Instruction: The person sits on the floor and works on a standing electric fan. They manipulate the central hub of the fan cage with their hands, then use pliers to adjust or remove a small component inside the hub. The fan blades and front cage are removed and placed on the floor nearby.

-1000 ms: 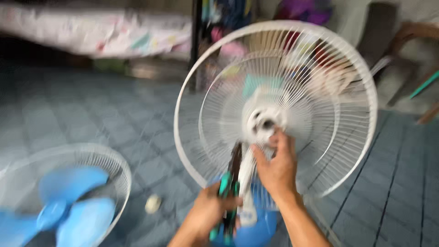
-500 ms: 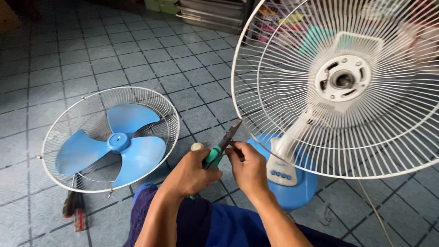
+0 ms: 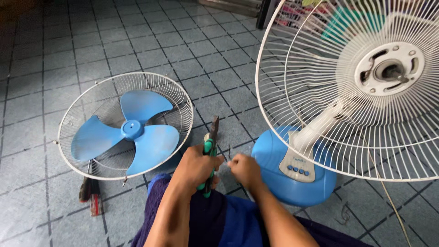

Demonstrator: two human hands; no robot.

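green-handled pliers point(image 3: 210, 151) upright, nose up, handles gripped.

Bare tile floor point(image 3: 151, 41) ahead open; detached grille point(image 3: 125, 126) blocks left, fan base point(image 3: 292, 167) right.

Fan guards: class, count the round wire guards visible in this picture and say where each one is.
2. One wire guard lies flat on the tiled floor at left, with the blue blade resting in it. The other guard stands upright on the fan at right, partly cut off by the frame edge.
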